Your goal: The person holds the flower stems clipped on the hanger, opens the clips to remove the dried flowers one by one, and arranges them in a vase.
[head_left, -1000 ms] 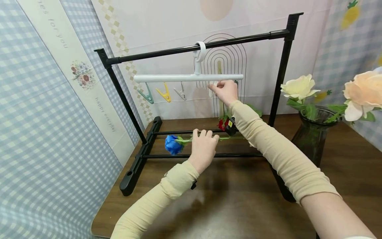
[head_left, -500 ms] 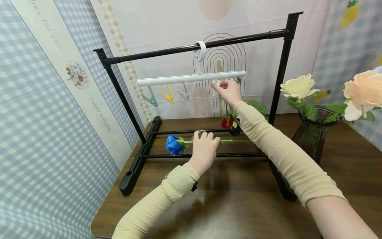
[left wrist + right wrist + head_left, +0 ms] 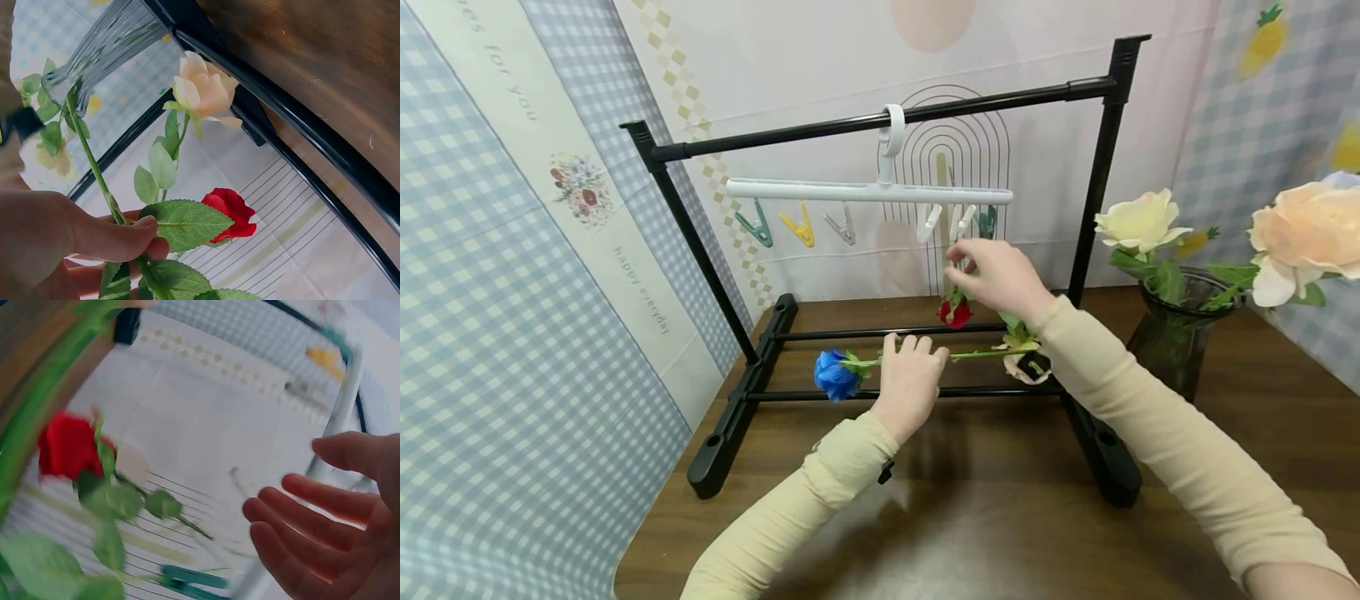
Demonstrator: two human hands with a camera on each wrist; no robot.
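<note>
My left hand (image 3: pixel 912 375) grips the green stem of a blue rose (image 3: pixel 837 375), held sideways under the hanger. Thumb and fingers pinch that stem (image 3: pixel 94 159) beside its leaves in the left wrist view. My right hand (image 3: pixel 331 519) is just below the white clips (image 3: pixel 929 223), fingers parted and holding nothing. From the white clothes hanger (image 3: pixel 820 190), a red rose (image 3: pixel 955 313) hangs head down. A peach rose (image 3: pixel 203 87) also hangs head down near the right end, partly behind my right wrist in the head view.
A black rack (image 3: pixel 985 106) carries the hanger on its top bar. Green, yellow and grey clips (image 3: pixel 797 225) hang along the left half, a dark green clip (image 3: pixel 987 221) at the right. A dark glass vase (image 3: pixel 1172 342) with roses stands on the right.
My right hand has let go of a white clip and moved down and slightly right, fingers parting. The hanger has swung and tilted. My left hand stays nearly still with the blue rose.
</note>
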